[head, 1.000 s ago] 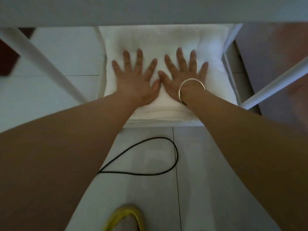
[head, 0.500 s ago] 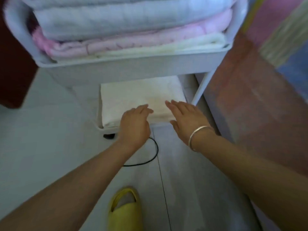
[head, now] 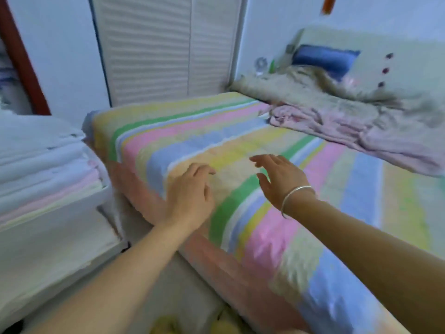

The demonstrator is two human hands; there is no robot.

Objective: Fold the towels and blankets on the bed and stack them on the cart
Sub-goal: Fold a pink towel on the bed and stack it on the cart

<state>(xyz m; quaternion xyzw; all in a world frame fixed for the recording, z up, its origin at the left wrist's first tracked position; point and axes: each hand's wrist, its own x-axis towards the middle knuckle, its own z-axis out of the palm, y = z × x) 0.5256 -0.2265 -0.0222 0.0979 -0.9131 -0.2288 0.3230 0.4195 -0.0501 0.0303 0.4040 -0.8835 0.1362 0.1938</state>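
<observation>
A bed with a pastel striped cover (head: 240, 145) fills the middle and right. At its far right lie a crumpled pink blanket (head: 375, 138) and, behind it, a rumpled beige-grey blanket (head: 313, 92). On the left stands the white cart (head: 55, 237), its top tray holding a stack of folded white, pink and cream towels (head: 41, 169). My left hand (head: 190, 196) hovers over the bed's near edge, fingers loosely bent, holding nothing. My right hand (head: 279, 179), with a silver bracelet, is raised over the striped cover, fingers spread and empty.
A white louvred wardrobe door (head: 166, 47) stands behind the bed's foot. A blue pillow (head: 325, 59) and a pale headboard (head: 397, 68) are at the far right. A dark red door frame (head: 21, 59) is at the left. Yellow slippers (head: 168, 326) show at the bottom edge.
Both hands left the white towel on the cart's lower shelf and rose. The view swung up and right from the cart to the bed.
</observation>
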